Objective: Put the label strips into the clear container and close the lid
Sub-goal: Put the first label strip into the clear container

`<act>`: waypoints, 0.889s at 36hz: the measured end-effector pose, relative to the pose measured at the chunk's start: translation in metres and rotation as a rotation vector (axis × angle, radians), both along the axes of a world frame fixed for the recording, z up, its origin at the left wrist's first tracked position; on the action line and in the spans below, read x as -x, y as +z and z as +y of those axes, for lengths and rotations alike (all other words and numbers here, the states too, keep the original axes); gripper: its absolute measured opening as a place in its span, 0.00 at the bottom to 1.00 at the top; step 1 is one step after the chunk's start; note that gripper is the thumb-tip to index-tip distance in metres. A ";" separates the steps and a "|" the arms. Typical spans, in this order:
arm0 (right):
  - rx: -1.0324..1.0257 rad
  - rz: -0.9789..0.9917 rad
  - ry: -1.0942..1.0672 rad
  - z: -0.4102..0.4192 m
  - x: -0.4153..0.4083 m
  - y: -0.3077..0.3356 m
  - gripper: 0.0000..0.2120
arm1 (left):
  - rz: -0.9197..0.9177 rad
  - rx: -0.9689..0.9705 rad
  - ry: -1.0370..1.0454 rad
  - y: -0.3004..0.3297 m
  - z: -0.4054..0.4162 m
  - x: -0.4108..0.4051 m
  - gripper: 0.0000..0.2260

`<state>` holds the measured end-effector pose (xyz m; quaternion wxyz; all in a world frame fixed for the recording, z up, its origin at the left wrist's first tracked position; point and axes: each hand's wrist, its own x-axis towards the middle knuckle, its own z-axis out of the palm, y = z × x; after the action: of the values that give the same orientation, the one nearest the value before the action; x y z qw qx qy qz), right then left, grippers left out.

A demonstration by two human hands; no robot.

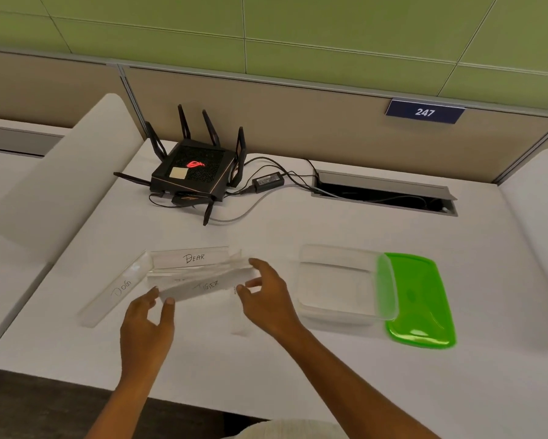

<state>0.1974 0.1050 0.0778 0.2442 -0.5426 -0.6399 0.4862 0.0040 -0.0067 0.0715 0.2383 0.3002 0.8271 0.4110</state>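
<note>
White table [329,375] against a beige partition under green wall panels.
The left hand [146,324] and right hand [266,296] pinch the ends of the TIGER strip [199,286]; the clear container [339,283] sits open at right, beside its green lid [421,299], a black router [193,172] behind.

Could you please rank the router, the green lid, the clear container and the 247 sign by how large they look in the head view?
1. Router, counting its antennas.
2. and 3. Clear container and green lid: too alike to rank, and the lid lies partly behind the container's edge.
4. 247 sign, though it is farthest from the camera.
</note>
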 end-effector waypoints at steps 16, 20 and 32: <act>-0.036 -0.009 -0.360 0.031 -0.151 0.028 0.25 | -0.099 0.035 -0.419 0.015 0.089 -0.118 0.30; -0.052 -0.035 -0.429 0.036 -0.181 0.026 0.25 | -0.092 0.055 -0.508 0.012 0.106 -0.144 0.31; 0.039 -0.074 -0.485 0.051 -0.233 0.005 0.25 | -0.045 0.184 -0.650 0.002 0.141 -0.184 0.31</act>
<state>0.4302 0.1558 0.0824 0.3196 -0.7024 -0.4900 0.4054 0.1884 0.1341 0.0737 0.4011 0.5163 0.7163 0.2438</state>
